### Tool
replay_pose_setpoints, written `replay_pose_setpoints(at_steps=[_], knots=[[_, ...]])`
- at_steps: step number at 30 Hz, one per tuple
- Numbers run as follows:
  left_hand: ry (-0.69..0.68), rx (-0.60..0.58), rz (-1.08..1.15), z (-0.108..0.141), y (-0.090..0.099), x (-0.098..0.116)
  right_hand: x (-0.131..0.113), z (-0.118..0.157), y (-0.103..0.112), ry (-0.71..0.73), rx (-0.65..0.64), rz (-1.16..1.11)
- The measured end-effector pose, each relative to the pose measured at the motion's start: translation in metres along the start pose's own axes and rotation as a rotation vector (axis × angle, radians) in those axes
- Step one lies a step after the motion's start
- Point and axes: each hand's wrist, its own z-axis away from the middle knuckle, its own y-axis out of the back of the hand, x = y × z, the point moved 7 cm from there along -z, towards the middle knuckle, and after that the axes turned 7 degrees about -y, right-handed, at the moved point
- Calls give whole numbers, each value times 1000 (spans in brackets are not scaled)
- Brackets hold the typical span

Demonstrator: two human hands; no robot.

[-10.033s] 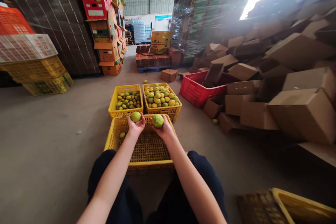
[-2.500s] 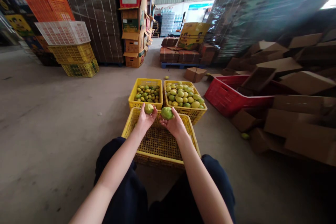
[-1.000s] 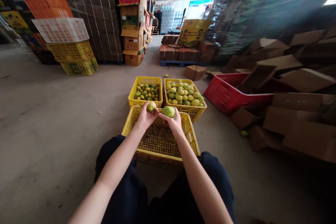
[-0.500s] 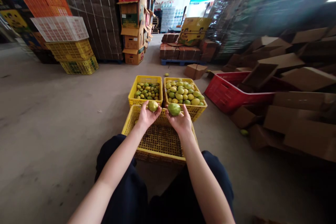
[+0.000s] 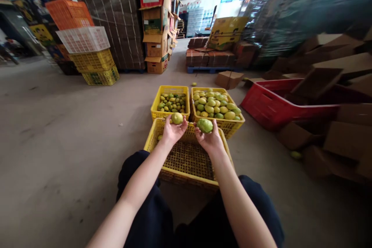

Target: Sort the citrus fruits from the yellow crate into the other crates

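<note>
1. Left hand (image 5: 174,131): palm up, fingers half curled and cupped round yellow-green fruit (image 5: 177,118), open only as far as its width; thumb along its left side.
2. Right hand (image 5: 209,138): palm up, fingers partly curled round bumpy green fruit (image 5: 205,125), about as open; thumb at its right side.
3. Both held side by side, apart, over far part of near crate (image 5: 151,136).
4. In near crate, at far left: loose fruit (image 5: 159,138), partly hidden.
5. Just beyond: left crate (image 5: 160,115) with smaller fruits (image 5: 173,102); right crate (image 5: 231,126), heaped with larger fruits (image 5: 215,104).
6. Off to right: red crate (image 5: 270,112), cardboard boxes (image 5: 345,139), floor fruit (image 5: 296,155).
</note>
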Motion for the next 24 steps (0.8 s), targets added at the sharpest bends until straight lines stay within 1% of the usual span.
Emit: replay_pose_setpoints(at_steps=[3, 5, 7, 9, 12, 14, 16, 18, 20, 22, 24], knots=[[-87, 15, -12, 2, 0, 6, 0, -3, 2, 9, 16, 42], [-98, 32, -7, 4, -1, 8, 0, -5, 6, 19, 57, 64], [-57, 65, 12, 5, 0, 6, 1, -7, 8, 35, 82, 77], [12, 101, 16, 5, 3, 1, 2, -11, 10, 41, 87, 95], [80, 135, -54, 1, 10, -7, 8, -18, 13, -17, 92, 175], [60, 183, -139, -3, 15, -10, 13, -24, 16, -63, 87, 233], [19, 219, -204, -5, 17, -12, 13, -29, 20, -54, 95, 259], [-3, 199, -235, -6, 13, -14, 8, -31, 24, 14, 116, 261], [15, 130, -228, -6, 5, -17, 2, -31, 26, 73, 120, 261], [39, 79, -185, -5, -2, -19, -3, -30, 27, 97, 112, 248], [50, 57, -115, -6, -5, -21, -7, -28, 28, 111, 110, 235]])
